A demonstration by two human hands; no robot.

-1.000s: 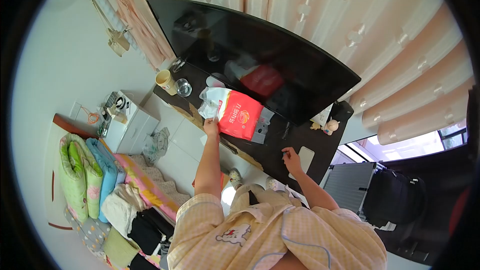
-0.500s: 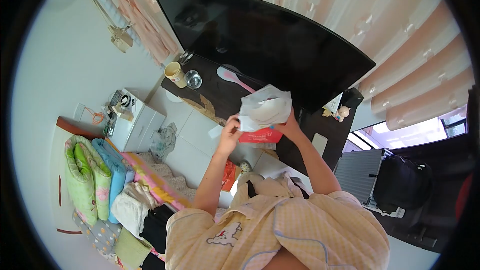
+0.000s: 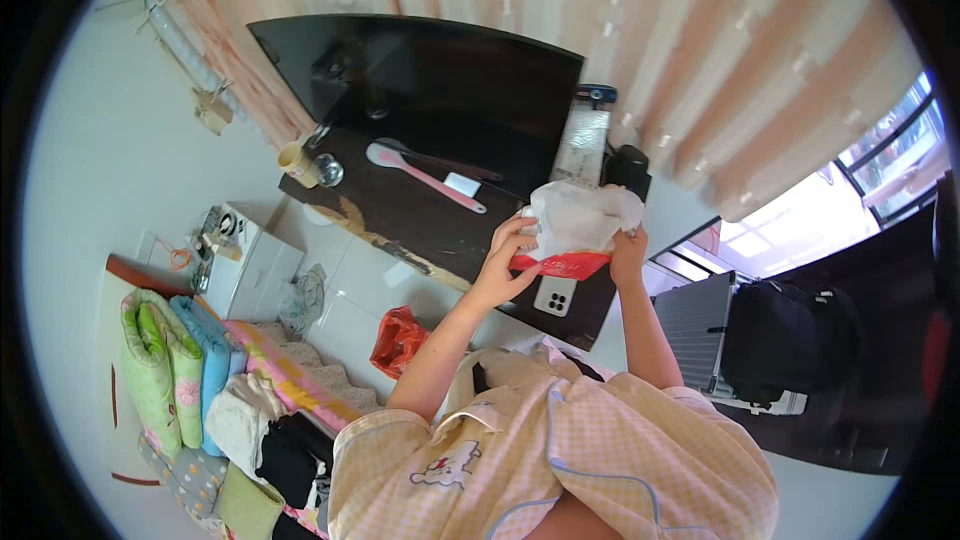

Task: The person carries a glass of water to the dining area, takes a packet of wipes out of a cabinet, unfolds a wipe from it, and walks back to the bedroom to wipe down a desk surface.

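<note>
Both hands grip a red-and-white paper bag (image 3: 583, 217) over the right end of the dark desk (image 3: 400, 210). Its crumpled white part faces up, and a red panel shows along the near side. My left hand (image 3: 507, 258) is closed on the bag's left side. On the opposite side my right hand (image 3: 628, 255) is closed around its edge. What the bag contains cannot be seen. A white phone (image 3: 553, 297) lies on the desk just below the bag. Left of the hands is a long pink spatula (image 3: 430, 180) with a pale head, beside a small white card (image 3: 462, 185).
A large black monitor (image 3: 420, 90) stands along the desk's back. A yellow cup (image 3: 297, 162) and a clear glass (image 3: 327, 170) sit at the left end. An orange-red plastic bag (image 3: 398, 338) is on the floor. A grey suitcase (image 3: 690, 330) and black backpack (image 3: 790, 340) stand at right.
The view has shifted. Both hands have carried the paper bag rightward along the desk, uncovering the whole spatula and the card. The small figurine at the desk's right end is now hidden.
</note>
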